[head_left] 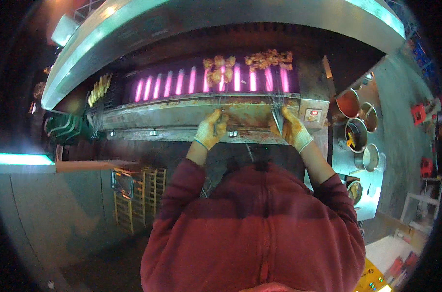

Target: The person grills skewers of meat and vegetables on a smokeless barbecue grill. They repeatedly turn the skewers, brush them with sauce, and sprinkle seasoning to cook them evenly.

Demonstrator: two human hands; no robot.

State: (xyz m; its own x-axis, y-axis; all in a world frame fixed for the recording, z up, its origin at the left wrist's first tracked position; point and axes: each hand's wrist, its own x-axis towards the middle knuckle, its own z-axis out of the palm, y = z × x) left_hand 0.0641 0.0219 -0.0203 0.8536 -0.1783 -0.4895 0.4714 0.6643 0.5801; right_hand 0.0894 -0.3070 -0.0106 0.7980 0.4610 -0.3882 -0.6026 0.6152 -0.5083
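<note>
**Desk:** What does the frame show at the grill?

**Photographer:** A person in a dark red hooded top stands at a long steel grill [191, 117], both forearms reaching forward over its front ledge. The left hand [210, 130], in a stained pale work glove, has its fingers curled shut around the handle end of a wire grilling rack [220, 104]. The right hand [291, 129], in a like glove, grips the handle end of a second wire rack [278, 104], fingers folded together around it.

**Desk:** And the food?

**Photographer:** Each rack runs away from the hand out over the glowing pink heating bars [182, 82]. Browned meat pieces [219, 70] lie over the bars ahead of the left hand; a second cluster of meat [269, 58] lies ahead of the right hand. Whether the racks rest on the grill or hang just above it, I cannot tell.

**Desk:** Anything around them?

**Photographer:** Pale yellow skewers [99, 88] at the grill's far left, a steel hood [221, 19] overhead, and round metal pots [357, 129] on a counter to the right, well apart from the hands.
</note>
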